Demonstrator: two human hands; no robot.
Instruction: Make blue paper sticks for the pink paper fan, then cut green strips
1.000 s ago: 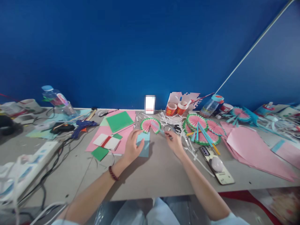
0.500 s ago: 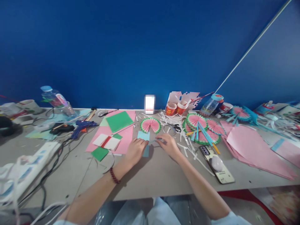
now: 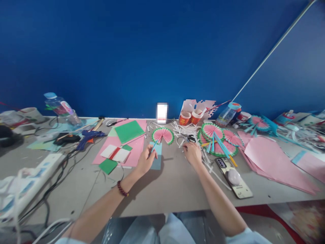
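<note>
My left hand [image 3: 146, 160] is closed around a narrow, folded light-blue paper strip [image 3: 153, 146] that points up and away. Under and beside that hand lies a flat light-blue paper piece [image 3: 156, 162]. Just beyond the strip is a pink pleated paper fan [image 3: 162, 133] with a green-and-white scalloped rim, spread to most of a circle. My right hand [image 3: 193, 153] is low over the table, fingers bent and apart, with nothing visible in them. Its fingertips are just short of the black-handled scissors [image 3: 192, 138] and the white paper scraps.
Green sheets [image 3: 129, 131] and pink paper lie left, near a blue glue gun [image 3: 88, 137]. Finished watermelon fans [image 3: 212, 132], a phone [image 3: 236, 181] and pink sheets [image 3: 276, 166] lie right. Red paper cups [image 3: 185, 117] stand by the blue wall. A power strip [image 3: 33, 183] sits far left.
Both hands were together over the light-blue paper; now they are apart. The left hand has tilted the strip upward, and the right hand has let go and moved right toward the scissors.
</note>
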